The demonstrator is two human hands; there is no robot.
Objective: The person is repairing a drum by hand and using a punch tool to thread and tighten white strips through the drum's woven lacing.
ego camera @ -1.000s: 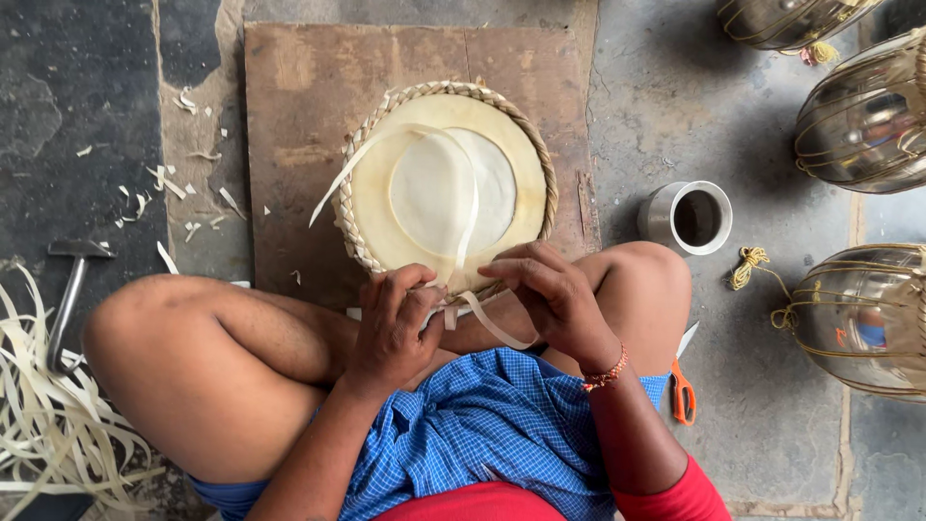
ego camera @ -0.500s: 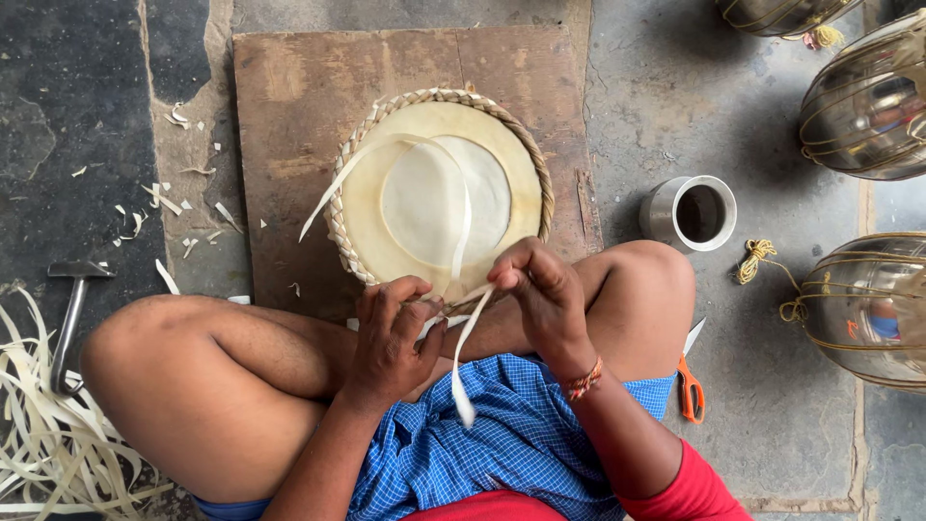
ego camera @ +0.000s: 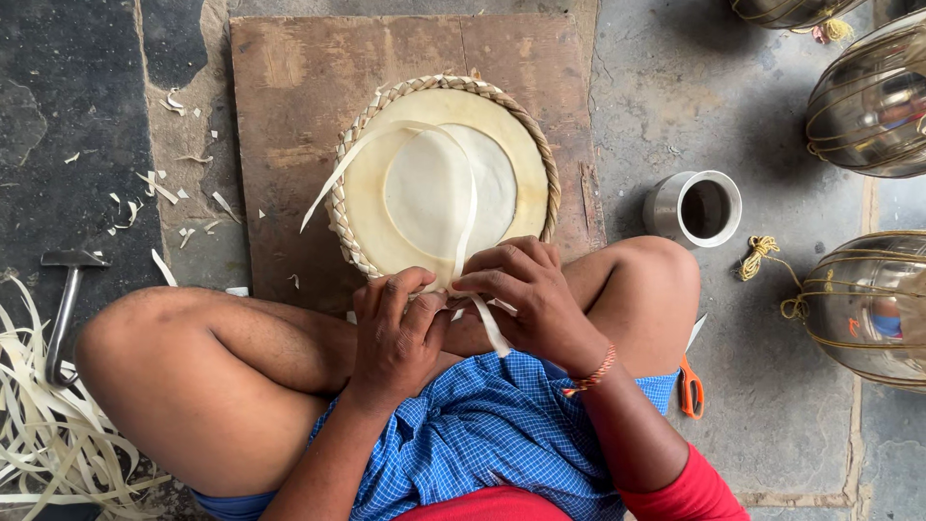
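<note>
Cream woven disc (ego camera: 439,183); blue checked cloth (ego camera: 482,434); orange scissors (ego camera: 691,388).

Soft, even daylight, moderately bright. The steel cup (ego camera: 694,207) casts a faint shadow toward nine o'clock. Dull highlights sit on the metal pots (ego camera: 868,96) at two o'clock. Focus is sharp throughout, with slight wide-angle stretch at the edges.

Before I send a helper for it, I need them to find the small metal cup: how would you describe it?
Start at the square wooden board on the stone floor, bearing the round woven disc. Just off its right edge, beside the seated person's knee, stands the metal cup. It is small, open-topped and dark inside, unlike the large shiny cord-wrapped pots further right.
</note>
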